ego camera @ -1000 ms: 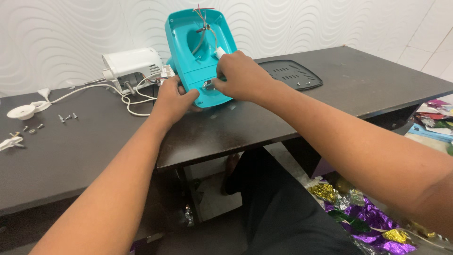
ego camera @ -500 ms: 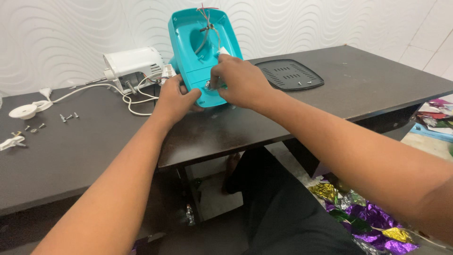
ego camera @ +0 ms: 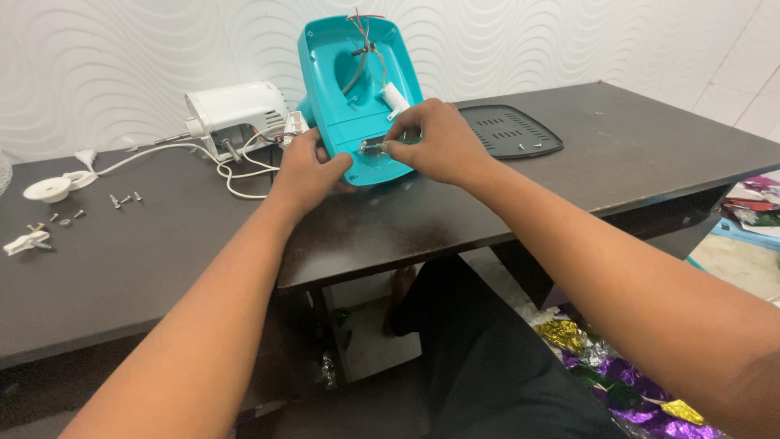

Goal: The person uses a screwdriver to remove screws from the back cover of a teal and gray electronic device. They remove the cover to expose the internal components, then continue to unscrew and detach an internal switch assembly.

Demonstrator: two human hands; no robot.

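Note:
A teal plastic appliance housing (ego camera: 351,122) stands tilted upright on the dark table (ego camera: 487,211), its open inside facing me, with loose wires and a small white cylinder (ego camera: 396,100) inside. My left hand (ego camera: 307,172) grips the housing's lower left edge. My right hand (ego camera: 435,145) pinches a small metal part (ego camera: 372,148) against the lower inside of the housing.
A white motor unit (ego camera: 236,114) with a white cord (ego camera: 162,153) lies behind the housing. A black vented plate (ego camera: 508,130) sits to the right. Several loose screws (ego camera: 122,199) and white plastic parts (ego camera: 49,189) lie at the left. Shiny foil scraps (ego camera: 617,374) cover the floor.
The housing has tipped slightly more upright and shifted a little right. My right hand's fingers have moved down to the small metal part at the housing's lower edge.

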